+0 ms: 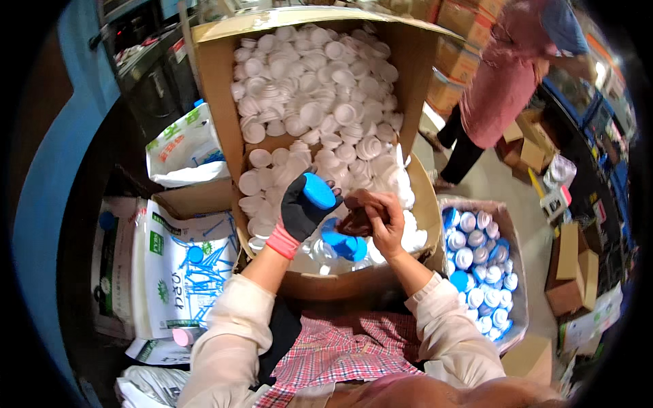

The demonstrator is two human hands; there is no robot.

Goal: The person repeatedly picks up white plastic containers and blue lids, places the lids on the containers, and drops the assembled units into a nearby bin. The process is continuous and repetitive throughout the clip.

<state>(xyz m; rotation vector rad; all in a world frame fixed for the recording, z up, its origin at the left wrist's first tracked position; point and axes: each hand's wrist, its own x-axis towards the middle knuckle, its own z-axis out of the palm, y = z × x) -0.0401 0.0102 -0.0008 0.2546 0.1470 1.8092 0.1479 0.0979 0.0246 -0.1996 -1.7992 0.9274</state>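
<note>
Smooth blue plastic, a round cap sits in the black-gloved left hand, which curls around it; close beside, the bare right hand bends inward, and we cannot tell what it pinches. Around them we see shallow white cups heaped in a cardboard box, some hidden by blurred blue pieces nearer us.

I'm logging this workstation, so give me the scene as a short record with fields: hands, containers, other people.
Left hand: black-gloved, holding a blue round piece
Right hand: fingers curled, near the left; grip unclear
Below hands: more blue pieces
Ahead: large cardboard box, heaped white cups
Right: smaller box, blue-and-white pieces
Left: thin blue sticks on white sack
Others: one person, standing
</note>
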